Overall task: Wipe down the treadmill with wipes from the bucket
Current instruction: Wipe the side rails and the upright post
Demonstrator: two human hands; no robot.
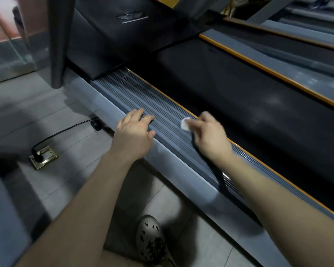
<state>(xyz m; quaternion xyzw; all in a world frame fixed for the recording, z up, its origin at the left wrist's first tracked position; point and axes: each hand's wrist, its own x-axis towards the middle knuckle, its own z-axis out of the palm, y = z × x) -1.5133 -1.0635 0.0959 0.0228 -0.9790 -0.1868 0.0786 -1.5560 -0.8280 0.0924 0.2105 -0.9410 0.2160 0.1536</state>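
Note:
The treadmill's grey ribbed side rail [135, 93] runs diagonally from upper left to lower right, edged in orange beside the black belt [249, 97]. My left hand [135, 132] rests flat on the rail's outer edge, fingers straight. My right hand [210, 135] grips a small white wipe [185, 124] and holds it against the ribbed rail near the orange edge. The wipe pokes out to the left of my fingers. No bucket is in view.
A black motor cover [123, 35] and a dark upright post [60, 41] stand at the treadmill's front. A black power cable [66, 130] runs to a brass floor socket [43, 157] on the grey tiled floor. My shoe [152, 239] is below. A second treadmill [297, 31] lies at right.

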